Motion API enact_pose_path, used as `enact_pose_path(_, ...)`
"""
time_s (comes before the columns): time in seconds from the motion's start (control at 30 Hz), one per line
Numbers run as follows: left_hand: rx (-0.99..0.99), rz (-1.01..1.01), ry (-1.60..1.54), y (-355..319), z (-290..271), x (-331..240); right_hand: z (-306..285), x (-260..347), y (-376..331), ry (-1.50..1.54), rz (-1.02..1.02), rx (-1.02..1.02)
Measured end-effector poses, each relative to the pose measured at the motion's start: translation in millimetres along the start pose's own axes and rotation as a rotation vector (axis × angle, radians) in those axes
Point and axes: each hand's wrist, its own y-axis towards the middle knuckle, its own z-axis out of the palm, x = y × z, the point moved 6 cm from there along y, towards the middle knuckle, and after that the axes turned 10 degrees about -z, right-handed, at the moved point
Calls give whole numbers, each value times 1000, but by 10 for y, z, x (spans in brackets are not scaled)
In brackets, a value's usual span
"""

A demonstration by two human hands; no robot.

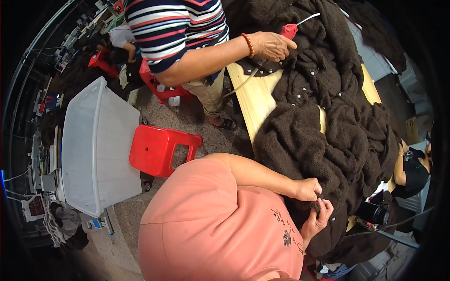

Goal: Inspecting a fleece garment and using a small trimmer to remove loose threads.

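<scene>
A large heap of dark brown fleecy fabric (pixel 300 136) lies over a wooden table (pixel 255 100), with small shiny white beads or studs (pixel 304 89) scattered on its far part. At the heap's near edge, my left hand (pixel 307 189) is closed, its fingertips pinching a small fold of the brown fabric. My right hand (pixel 318 218) sits just beside it, thumb and fingers closed on the same fold. The fingertips nearly meet, and what lies between them is mostly covered. One shiny stud (pixel 333 218) shows on the cloth beside my right hand.
Across the table, a co-worker's hand (pixel 269 46) holds a red tool (pixel 289 31) with a thin white tip over the fabric. A red stool (pixel 152 150) and a big translucent bin (pixel 98 154) stand at left. A black round object (pixel 377 214) lies right of the heap.
</scene>
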Motion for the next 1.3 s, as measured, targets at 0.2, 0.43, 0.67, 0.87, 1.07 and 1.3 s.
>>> enact_pose_path(0.2,64,-20,-77,85,74,68,-83,118,-57,-219,-119,-53)
enact_pose_path(0.43,150,-167,-181,81,93,46,-49,196,-131,-388,-301,-148)
enact_pose_path(0.67,113,-135,-218,63,40,23,-3,108,-133,-471,-332,-81)
enact_pose_path(0.87,64,-83,-173,90,-20,117,80,135,-70,-533,-409,-21)
enact_pose_path(1.07,39,-130,-183,5,-69,125,112,188,24,-386,-338,91)
enact_pose_path(1.3,-3,37,64,18,-112,139,111,21,42,-203,-56,120)
